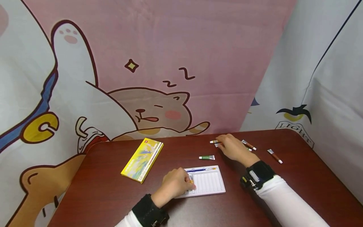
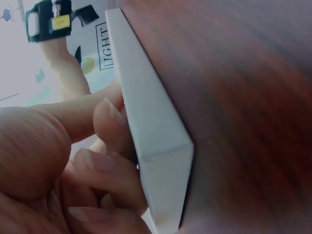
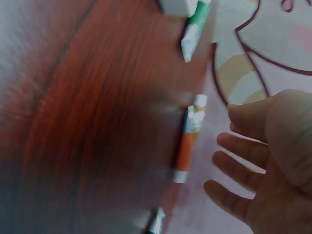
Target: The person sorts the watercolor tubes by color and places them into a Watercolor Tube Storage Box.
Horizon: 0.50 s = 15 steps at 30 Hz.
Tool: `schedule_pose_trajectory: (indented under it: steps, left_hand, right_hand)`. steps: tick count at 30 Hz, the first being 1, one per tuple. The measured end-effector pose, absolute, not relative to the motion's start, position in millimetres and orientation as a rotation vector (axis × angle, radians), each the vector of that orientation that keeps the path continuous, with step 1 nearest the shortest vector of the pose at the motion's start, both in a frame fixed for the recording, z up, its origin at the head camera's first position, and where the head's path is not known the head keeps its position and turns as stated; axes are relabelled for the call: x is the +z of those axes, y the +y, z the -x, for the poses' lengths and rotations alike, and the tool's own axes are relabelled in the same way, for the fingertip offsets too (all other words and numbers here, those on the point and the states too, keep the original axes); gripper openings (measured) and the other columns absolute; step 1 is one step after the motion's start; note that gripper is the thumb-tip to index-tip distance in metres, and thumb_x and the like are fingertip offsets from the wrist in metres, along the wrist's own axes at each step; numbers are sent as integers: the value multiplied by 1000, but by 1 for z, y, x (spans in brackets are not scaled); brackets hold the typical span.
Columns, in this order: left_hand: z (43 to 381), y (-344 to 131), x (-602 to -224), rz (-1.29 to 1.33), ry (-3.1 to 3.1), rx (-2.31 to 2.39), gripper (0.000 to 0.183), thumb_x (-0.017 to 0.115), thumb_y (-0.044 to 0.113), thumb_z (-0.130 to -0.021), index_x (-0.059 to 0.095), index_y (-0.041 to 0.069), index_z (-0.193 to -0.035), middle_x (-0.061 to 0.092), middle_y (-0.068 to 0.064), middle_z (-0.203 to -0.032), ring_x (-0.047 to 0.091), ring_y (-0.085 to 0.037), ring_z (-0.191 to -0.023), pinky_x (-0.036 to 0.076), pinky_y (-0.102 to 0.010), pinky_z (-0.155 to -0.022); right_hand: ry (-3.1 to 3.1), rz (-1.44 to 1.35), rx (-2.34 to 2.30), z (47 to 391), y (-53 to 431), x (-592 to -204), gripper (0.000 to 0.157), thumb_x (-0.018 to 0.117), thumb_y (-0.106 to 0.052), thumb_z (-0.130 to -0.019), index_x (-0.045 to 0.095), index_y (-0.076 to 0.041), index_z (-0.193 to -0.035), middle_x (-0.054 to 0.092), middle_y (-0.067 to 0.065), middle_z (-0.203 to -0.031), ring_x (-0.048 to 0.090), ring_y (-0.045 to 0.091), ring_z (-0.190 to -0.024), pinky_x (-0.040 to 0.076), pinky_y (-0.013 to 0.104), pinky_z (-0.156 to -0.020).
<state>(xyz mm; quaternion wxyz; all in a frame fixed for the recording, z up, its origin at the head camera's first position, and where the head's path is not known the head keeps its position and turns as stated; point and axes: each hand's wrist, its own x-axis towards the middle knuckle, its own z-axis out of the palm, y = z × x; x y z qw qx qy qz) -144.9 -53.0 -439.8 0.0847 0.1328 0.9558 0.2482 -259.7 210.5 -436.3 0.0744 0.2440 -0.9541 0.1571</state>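
My left hand point(image 1: 176, 183) is over the left part of a white slotted plastic tray point(image 1: 210, 183). Its thumb and curled fingers pinch a small yellow-orange paint tube point(image 1: 191, 179), mostly covered by the hand. In the left wrist view the tray's side wall point(image 2: 151, 102) hides the fingertips. My right hand point(image 1: 233, 147) hovers at the far side of the table over scattered paint tubes. In the right wrist view its fingers point(image 3: 239, 168) are loosely spread and hold nothing. An orange tube point(image 3: 184, 151) and a yellowish one point(image 3: 199, 114) lie near them.
A blue paintbrush point(image 1: 198, 170) lies in the tray's back groove. Behind the tray is a green tube point(image 1: 207, 157); brown tubes point(image 1: 249, 145) lie to the right, another brown tube point(image 1: 274, 156) farther over. A yellow box point(image 1: 142, 160) lies at left. A printed cloth point(image 1: 198, 47) hangs behind.
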Motion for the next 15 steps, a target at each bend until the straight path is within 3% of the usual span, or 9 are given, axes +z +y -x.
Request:
schedule_pose_trajectory:
  steps: [8, 15]
  left_hand:
    - [146, -52, -439, -388, 2834, 747, 36, 79, 40, -68, 55, 24, -45, 45, 13, -47, 43, -10, -48, 30, -31, -43]
    - [146, -52, -438, -375, 2826, 736, 35, 79, 40, -68, 57, 24, -47, 47, 12, -48, 44, -11, -49, 31, -31, -44]
  right_hand:
    - [-2983, -650, 360, 288, 213, -455, 33, 61, -17, -89, 63, -2, -117, 62, 16, -110, 52, 35, -102, 45, 57, -80]
    - [-2977, -598, 404, 297, 211, -454, 18, 64, -14, -85, 71, -8, -100, 63, 13, -94, 56, 33, -92, 47, 56, -73]
